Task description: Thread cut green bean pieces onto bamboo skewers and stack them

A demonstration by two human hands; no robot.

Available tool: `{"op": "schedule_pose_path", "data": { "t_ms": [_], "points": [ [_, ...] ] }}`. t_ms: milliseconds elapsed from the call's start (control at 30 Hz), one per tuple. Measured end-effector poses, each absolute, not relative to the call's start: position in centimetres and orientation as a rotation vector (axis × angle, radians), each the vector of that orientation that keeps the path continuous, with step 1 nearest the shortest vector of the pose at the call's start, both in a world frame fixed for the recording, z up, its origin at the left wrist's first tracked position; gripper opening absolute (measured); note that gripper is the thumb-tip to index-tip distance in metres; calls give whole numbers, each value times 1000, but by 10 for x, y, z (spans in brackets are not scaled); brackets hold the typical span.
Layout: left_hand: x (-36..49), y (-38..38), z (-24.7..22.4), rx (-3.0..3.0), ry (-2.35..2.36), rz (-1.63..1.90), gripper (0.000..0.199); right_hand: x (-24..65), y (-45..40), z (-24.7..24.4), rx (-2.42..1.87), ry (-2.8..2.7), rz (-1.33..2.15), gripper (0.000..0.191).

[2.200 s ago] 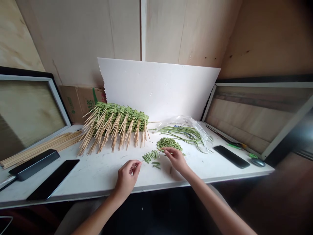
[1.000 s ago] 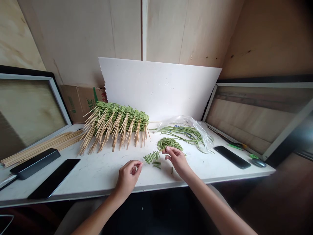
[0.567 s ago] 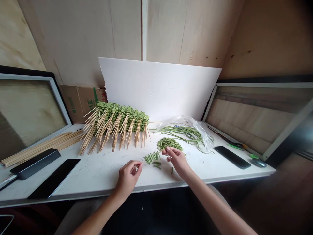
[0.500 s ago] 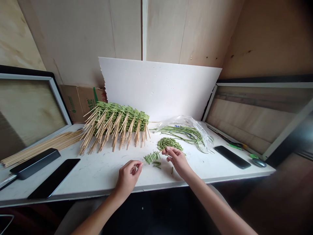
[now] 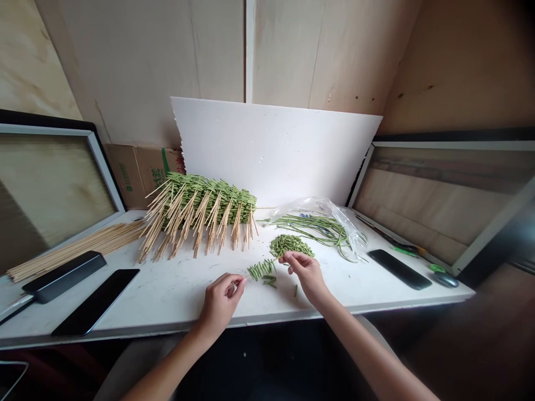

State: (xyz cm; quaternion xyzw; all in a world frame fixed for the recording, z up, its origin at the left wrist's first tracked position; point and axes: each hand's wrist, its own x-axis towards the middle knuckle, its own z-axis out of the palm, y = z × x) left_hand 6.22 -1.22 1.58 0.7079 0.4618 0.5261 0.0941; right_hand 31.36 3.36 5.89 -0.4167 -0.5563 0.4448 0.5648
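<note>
Level above the table, a thin bamboo skewer [image 5: 247, 277] carries a row of short green bean pieces [image 5: 261, 269] threaded crosswise. My left hand [image 5: 221, 301] is closed around its near end, left of the beans. On the other side my right hand [image 5: 307, 274] pinches at the skewer's far tip; whether a bean piece is also between those fingers is hidden. Just behind the right hand lies a heap of cut bean pieces [image 5: 290, 244]. A few loose pieces [image 5: 270, 282] rest below the skewer, and a single piece [image 5: 296, 290] lies nearer the table edge.
Filled bean skewers [image 5: 209, 200] are stacked at back left, sticks toward me. Bare skewers [image 5: 79, 248], a black box-shaped device [image 5: 67, 275] and a dark phone-like slab [image 5: 96, 301] lie left. Long beans [image 5: 317, 227] with a plastic bag [image 5: 334, 211], another dark slab [image 5: 399, 268] and a mouse [image 5: 446, 279] lie right.
The whole view has shifted slightly. Both hands keep the same hold on the skewer, and the beans on it look unchanged.
</note>
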Motion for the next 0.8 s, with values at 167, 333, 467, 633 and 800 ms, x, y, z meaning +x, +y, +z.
{"op": "schedule_pose_path", "data": {
  "t_ms": [167, 333, 467, 633, 800],
  "points": [
    [61, -12, 13, 2109, 1325, 1543, 17, 314, 33, 56, -993, -1321, 1039, 36],
    [60, -11, 12, 2130, 1260, 1544, 18, 315, 32, 57, -1004, -1392, 1005, 33],
    [60, -10, 13, 2138, 1218, 1577, 20, 312, 31, 55, -1009, -1386, 965, 32],
    [60, -10, 12, 2129, 1233, 1548, 18, 307, 30, 51, -998, -1377, 996, 33],
    [60, -10, 11, 2123, 1235, 1541, 16, 300, 28, 48, -982, -1388, 1048, 35]
  ]
}}
